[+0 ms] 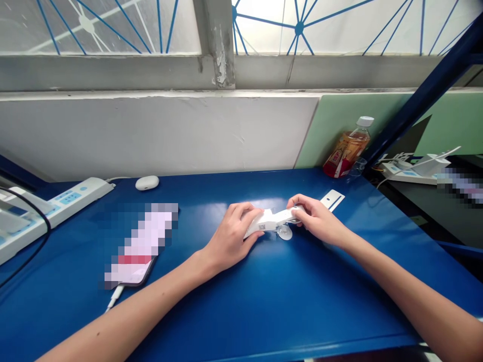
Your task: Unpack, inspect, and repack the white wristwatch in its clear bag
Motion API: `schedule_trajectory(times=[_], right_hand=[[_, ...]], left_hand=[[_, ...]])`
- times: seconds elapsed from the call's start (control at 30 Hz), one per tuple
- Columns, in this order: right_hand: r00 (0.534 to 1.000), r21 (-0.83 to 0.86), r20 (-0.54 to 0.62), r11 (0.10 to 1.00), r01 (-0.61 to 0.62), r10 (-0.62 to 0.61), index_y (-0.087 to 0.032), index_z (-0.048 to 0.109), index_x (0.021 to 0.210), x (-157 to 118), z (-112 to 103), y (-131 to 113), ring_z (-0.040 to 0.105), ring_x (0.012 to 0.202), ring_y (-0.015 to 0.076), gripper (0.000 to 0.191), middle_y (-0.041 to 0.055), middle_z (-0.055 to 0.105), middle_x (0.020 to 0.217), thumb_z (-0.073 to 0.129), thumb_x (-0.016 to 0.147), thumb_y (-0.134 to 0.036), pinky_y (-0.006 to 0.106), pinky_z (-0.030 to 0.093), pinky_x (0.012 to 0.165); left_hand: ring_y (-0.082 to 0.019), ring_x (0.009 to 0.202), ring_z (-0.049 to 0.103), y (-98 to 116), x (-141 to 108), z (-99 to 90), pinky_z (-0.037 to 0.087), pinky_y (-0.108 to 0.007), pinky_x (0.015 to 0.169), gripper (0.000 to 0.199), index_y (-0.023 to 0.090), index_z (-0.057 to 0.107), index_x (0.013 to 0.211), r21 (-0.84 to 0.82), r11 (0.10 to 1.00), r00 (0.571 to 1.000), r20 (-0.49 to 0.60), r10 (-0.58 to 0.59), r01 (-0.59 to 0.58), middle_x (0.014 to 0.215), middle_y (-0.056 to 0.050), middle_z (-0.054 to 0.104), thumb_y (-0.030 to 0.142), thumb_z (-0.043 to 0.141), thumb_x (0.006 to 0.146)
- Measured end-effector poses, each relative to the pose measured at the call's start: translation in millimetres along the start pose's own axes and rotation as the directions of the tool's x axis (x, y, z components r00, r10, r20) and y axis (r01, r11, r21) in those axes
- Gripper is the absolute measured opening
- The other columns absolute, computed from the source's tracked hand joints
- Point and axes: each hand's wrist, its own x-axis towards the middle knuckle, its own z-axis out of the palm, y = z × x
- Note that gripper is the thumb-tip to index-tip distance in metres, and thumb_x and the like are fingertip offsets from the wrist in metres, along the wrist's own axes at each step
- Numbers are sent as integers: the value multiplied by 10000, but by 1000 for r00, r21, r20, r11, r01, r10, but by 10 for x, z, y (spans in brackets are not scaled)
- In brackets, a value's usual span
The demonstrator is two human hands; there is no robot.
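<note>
My left hand (239, 229) is closed around a small white box (267, 221) that has a printed square code on its near side. A narrow white piece (284, 217) extends from the box's right end; whether it is a flap or an inner part I cannot tell. The thumb and fingers of my right hand (313, 216) pinch that piece at its far end. Below the join lies a clear round disc (284, 232) on the blue table (279, 291). Just past my right hand is a flat white card (332, 200) with a dark strip, partly hidden by the hand.
To the left lie a phone (145, 246) with a charging cable (115, 297), a white earbud case (147, 183) and a power strip (71, 201). A drink bottle (347, 151) leans at the back right, near a slanted blue frame bar (415, 95).
</note>
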Motion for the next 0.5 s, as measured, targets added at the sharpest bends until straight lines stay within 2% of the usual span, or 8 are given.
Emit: schedule_trajectory(times=[0.13, 0.23, 0.37, 0.43, 0.5], right_hand=[[999, 172, -8, 984, -38, 40, -197, 565, 834, 2, 26, -45, 489, 509, 121, 97, -31, 551, 627, 496, 780, -239, 239, 372, 458], [999, 172, 1, 985, -33, 33, -192, 573, 858, -19, 43, -72, 503, 522, 124, 110, -26, 557, 627, 512, 815, -272, 234, 380, 453], [986, -54, 143, 994, 91, -83, -205, 589, 984, -91, 90, -83, 551, 577, 143, 189, -16, 606, 683, 493, 928, -359, 254, 429, 527], [975, -253, 165, 950, 185, -146, -215, 596, 1042, -125, 110, -77, 560, 585, 155, 206, -11, 625, 688, 472, 958, -356, 272, 433, 562], [970, -438, 129, 866, 243, -208, -216, 605, 1127, -139, 108, -59, 582, 614, 170, 252, 20, 656, 767, 490, 960, -364, 294, 444, 590]], left_hand=[[-275, 1166, 483, 9, -1, -17, 470, -453, 979, 403, 224, 485, 1334, -30, 1000, 1000, -3, 9, -9, 1241, -110, 526, 224, 591, 945], [-272, 1162, 490, 4, -4, -28, 471, -451, 982, 411, 224, 479, 1344, -49, 999, 1000, 8, 22, -22, 1243, -113, 522, 234, 585, 948], [-284, 1179, 481, 1, -6, -30, 458, -469, 1004, 431, 213, 462, 1366, -42, 999, 997, 66, 26, -24, 1266, -127, 518, 283, 582, 958], [-293, 1190, 476, 3, -2, -22, 450, -484, 1019, 436, 199, 460, 1373, -28, 1000, 993, 113, 14, -11, 1276, -136, 520, 311, 571, 967], [-299, 1205, 478, 5, 3, -13, 446, -492, 1029, 420, 189, 473, 1367, -11, 1000, 989, 146, -18, 20, 1288, -142, 524, 332, 548, 979]])
